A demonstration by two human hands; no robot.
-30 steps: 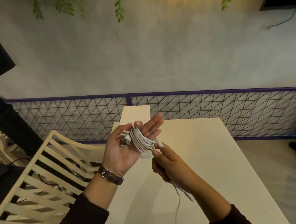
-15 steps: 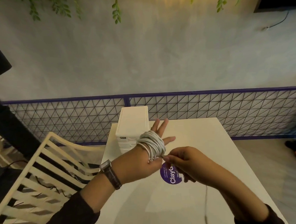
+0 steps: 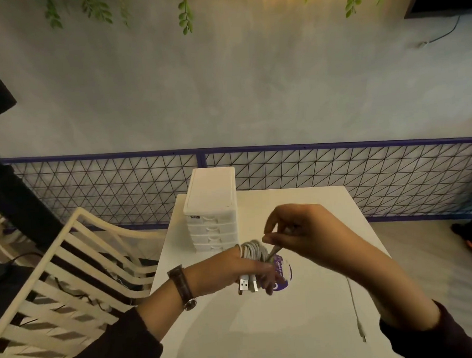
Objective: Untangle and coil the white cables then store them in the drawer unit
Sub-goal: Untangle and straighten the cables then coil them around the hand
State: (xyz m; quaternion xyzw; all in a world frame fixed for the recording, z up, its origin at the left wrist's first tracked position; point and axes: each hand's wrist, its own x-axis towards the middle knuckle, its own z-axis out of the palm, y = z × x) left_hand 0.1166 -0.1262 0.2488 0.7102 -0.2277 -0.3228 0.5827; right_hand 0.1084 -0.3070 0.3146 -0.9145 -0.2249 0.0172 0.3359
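Observation:
A bundle of white cables (image 3: pixel 253 251) is wound around my left hand (image 3: pixel 228 269), which is turned palm down over the white table (image 3: pixel 264 328). USB plugs (image 3: pixel 246 285) stick out under its fingers. My right hand (image 3: pixel 300 227) pinches a free cable strand just above and to the right of the coil. A loose white cable end (image 3: pixel 355 312) hangs down below my right forearm. The white drawer unit (image 3: pixel 211 210) stands upright at the table's far left, all drawers closed.
A round purple sticker (image 3: pixel 282 272) lies on the table under my hands. A cream slatted chair (image 3: pixel 57 284) stands to the left. A purple wire-mesh fence (image 3: pixel 338 168) runs behind the table, against a grey wall.
My left hand has rolled from palm up to palm down and dropped lower. My right hand has risen over the coil, carrying the strand around it. The hanging tail has grown shorter.

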